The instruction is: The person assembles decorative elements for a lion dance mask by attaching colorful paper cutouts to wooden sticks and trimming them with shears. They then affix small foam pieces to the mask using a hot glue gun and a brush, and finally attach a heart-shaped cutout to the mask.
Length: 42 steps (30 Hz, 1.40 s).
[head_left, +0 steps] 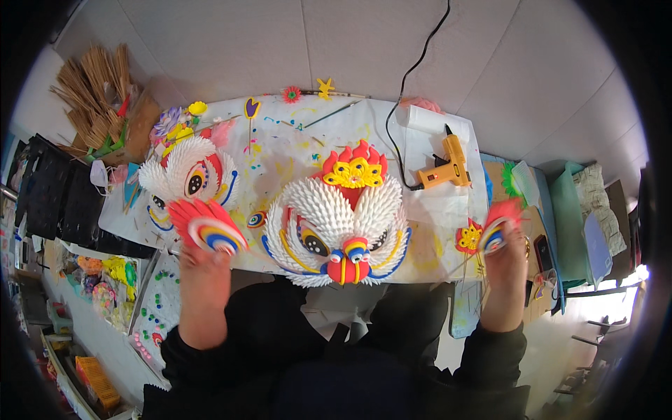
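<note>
My left hand (204,260) grips an ear-shaped ornament (203,222) with a red fringe and white, yellow, red and blue bands. A similar ear-shaped ornament (501,218), blurred by motion, is held in my right hand (509,250) at the table's right side. Between my hands a white lion head (329,210) rests on the table, made of layered white pieces, with large black eyes, a red nose and blue-yellow trim. On its top stands a yellow crest (355,170) with red flames. Behind my left hand sits a second white lion head (190,175).
An orange glue gun (448,168) with a black cord lies at the right on white paper. Beside my right hand are a red-yellow flame ornament (468,236) and a green bin (570,217). Bundled sticks (98,91) stand far left; a tray of colourful pieces (112,280) is lower left.
</note>
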Each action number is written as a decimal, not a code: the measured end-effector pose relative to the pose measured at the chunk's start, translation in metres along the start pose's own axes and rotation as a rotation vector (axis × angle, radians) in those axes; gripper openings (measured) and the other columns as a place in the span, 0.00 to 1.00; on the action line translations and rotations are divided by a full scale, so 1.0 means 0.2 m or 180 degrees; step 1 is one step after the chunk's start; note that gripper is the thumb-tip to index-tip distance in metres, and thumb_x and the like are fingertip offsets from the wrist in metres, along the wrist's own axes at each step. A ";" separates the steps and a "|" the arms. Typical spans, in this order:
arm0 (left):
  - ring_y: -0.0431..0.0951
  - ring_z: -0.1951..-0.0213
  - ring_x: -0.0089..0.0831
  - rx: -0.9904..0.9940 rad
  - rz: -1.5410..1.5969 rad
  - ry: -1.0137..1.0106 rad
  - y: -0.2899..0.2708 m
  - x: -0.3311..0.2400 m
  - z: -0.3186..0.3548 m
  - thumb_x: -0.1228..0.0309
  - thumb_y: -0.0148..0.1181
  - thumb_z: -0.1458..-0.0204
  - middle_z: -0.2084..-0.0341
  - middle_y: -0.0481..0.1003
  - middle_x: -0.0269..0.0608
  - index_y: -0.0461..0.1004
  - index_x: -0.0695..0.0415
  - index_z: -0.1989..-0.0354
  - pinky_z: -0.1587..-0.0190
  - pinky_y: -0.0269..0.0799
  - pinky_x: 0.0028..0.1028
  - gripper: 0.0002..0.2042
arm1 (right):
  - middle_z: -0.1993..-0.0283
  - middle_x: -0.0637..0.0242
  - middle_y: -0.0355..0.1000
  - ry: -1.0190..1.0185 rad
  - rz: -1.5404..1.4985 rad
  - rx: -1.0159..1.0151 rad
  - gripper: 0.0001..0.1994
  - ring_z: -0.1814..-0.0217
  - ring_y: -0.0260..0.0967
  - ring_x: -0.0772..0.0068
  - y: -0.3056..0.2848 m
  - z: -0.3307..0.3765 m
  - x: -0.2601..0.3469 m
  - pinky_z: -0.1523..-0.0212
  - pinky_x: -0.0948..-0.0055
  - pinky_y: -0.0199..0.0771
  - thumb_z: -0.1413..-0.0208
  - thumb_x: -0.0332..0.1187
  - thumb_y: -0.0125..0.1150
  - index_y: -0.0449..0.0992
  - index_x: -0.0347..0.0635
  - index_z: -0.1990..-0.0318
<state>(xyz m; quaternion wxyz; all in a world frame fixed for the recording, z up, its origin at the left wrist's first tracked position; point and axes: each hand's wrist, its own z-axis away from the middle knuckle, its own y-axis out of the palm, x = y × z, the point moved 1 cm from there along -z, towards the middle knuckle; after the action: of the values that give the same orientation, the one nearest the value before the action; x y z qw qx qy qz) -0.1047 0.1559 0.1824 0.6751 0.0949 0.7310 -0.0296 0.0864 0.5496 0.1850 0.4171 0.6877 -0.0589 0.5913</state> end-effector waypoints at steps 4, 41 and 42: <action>0.73 0.55 0.32 0.0284 0.0639 0.1076 0.12 -0.20 -0.23 0.77 0.59 0.52 0.56 0.71 0.40 0.66 0.58 0.51 0.51 0.69 0.35 0.19 | 0.56 0.64 0.70 -0.0977 -0.0613 0.0099 0.14 0.53 0.68 0.71 0.11 -0.13 0.13 0.53 0.69 0.69 0.47 0.32 0.58 0.68 0.40 0.53; 0.74 0.60 0.23 0.1215 0.1108 0.0188 0.46 -0.07 -0.43 0.82 0.63 0.58 0.63 0.75 0.34 0.70 0.58 0.56 0.55 0.69 0.25 0.19 | 0.58 0.66 0.71 0.0067 0.0486 0.1557 0.18 0.54 0.72 0.64 0.50 -0.49 -0.13 0.57 0.67 0.75 0.50 0.33 0.62 0.67 0.42 0.51; 0.74 0.60 0.23 0.1235 0.1018 0.0124 0.46 -0.07 -0.43 0.82 0.63 0.58 0.63 0.75 0.35 0.70 0.58 0.56 0.55 0.69 0.25 0.19 | 0.58 0.66 0.71 0.0118 0.0512 0.1558 0.18 0.54 0.72 0.65 0.51 -0.50 -0.12 0.58 0.67 0.75 0.50 0.33 0.62 0.67 0.42 0.52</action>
<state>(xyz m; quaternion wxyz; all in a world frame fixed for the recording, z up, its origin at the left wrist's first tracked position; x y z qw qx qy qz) -0.1716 0.2595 0.2114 0.6262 0.3378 0.7001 -0.0603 -0.0555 0.5384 0.2110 0.1909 0.7503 0.0390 0.6317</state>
